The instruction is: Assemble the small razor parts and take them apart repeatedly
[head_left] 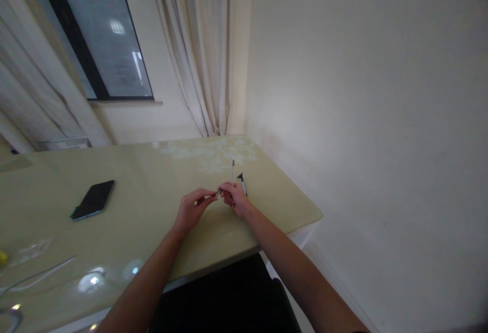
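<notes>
Dark slim object (218,192) bridges left hand (192,209) and right hand (236,199) at the fingertips.

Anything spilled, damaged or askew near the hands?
Nothing stands out: no spill or damage shows. A thin white stick and black T-headed tool show beyond the right hand; the small dark-green item the left hand holds is unclear.

With the small piece (218,192), dark with green, as my clock's centre, my feed shows a pale yellow-green tabletop (145,170), whitish leafy pattern (213,152) towards twelve; a black slab (94,198) edged in teal at nine; a cream curtain (208,53) at twelve; a white stick (231,171) at one.
</notes>
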Demonstrator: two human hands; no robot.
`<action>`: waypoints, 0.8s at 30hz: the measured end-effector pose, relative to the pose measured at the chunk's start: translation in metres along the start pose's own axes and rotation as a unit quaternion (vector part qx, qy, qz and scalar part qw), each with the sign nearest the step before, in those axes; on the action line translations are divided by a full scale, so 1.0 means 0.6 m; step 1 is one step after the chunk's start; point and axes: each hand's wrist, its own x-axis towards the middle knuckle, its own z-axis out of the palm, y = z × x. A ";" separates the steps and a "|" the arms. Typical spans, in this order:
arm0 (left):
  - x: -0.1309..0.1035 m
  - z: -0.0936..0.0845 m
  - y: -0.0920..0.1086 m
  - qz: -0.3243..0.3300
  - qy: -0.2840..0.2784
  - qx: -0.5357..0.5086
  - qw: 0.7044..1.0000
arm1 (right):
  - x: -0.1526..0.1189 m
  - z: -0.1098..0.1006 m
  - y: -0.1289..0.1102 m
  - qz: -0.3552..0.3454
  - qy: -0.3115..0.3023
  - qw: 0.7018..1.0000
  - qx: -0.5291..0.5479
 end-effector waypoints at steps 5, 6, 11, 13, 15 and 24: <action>-0.001 0.002 -0.007 -0.032 -0.029 -0.011 0.999 | -0.002 0.001 0.002 -0.010 -0.004 0.999 -0.039; -0.001 0.002 -0.007 -0.034 -0.033 -0.014 0.999 | -0.003 0.002 0.002 -0.011 -0.005 0.999 -0.047; 0.000 0.004 -0.006 -0.047 -0.040 -0.009 0.998 | -0.004 0.005 -0.001 -0.008 -0.005 0.997 -0.071; 0.000 0.004 -0.006 -0.049 -0.045 -0.003 0.998 | -0.003 0.004 0.000 -0.004 -0.004 0.998 -0.065; -0.001 0.005 -0.008 -0.048 -0.051 0.002 0.998 | -0.002 0.003 0.002 -0.003 -0.005 0.998 -0.060; -0.004 0.007 -0.009 -0.059 -0.050 0.013 0.997 | -0.002 0.003 0.004 -0.003 -0.011 0.998 -0.068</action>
